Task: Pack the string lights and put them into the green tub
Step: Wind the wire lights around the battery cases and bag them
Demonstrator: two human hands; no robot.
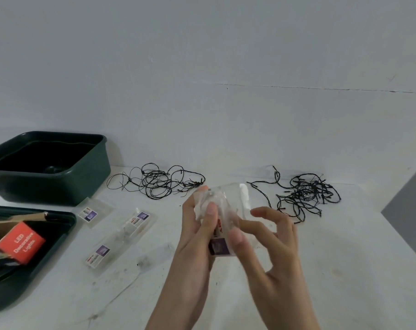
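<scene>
Both the left hand [197,232] and right hand [271,253] grip a clear bag [228,210]; string lights [304,194] lie beyond.

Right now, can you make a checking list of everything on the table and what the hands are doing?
Surface: white table, smudged with dark marks near the front.
Job's things: two loose black string lights, one tangle beside the green tub, another tangle at the right; tub looks empty.
Clutter: clear labelled bags lying flat; a second green tub holding a red box marked LED Decorative Lights.
Grippers: left hand and right hand both hold a clear plastic bag above the table.
Cables: only the light strings.
Surroundings: plain pale wall.
</scene>
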